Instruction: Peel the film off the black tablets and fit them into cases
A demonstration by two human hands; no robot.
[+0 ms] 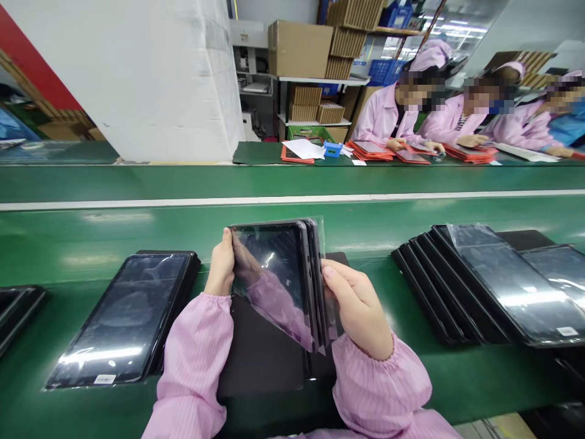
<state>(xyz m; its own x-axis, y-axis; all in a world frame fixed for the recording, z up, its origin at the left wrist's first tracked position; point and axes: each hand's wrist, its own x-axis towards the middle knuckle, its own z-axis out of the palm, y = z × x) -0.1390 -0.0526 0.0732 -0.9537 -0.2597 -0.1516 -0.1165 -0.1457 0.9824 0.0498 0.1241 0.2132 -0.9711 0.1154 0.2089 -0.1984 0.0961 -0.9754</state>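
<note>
A small stack of black tablets in clear plastic film point(283, 274) stands tilted on edge above a dark mat point(260, 360). My left hand point(222, 262) grips the stack's left edge, fingers wrapped over the screen. My right hand point(356, 305) clasps the right edge, thumb along the side. Both sleeves are pink.
A tablet stack point(128, 317) lies flat to my left; another shows at the far left edge point(13, 305). A fanned row of tablets point(493, 286) lies to my right. The green conveyor belt point(292, 213) runs across. Beyond it, people in pink coats point(393, 110) handle red trays point(370, 150).
</note>
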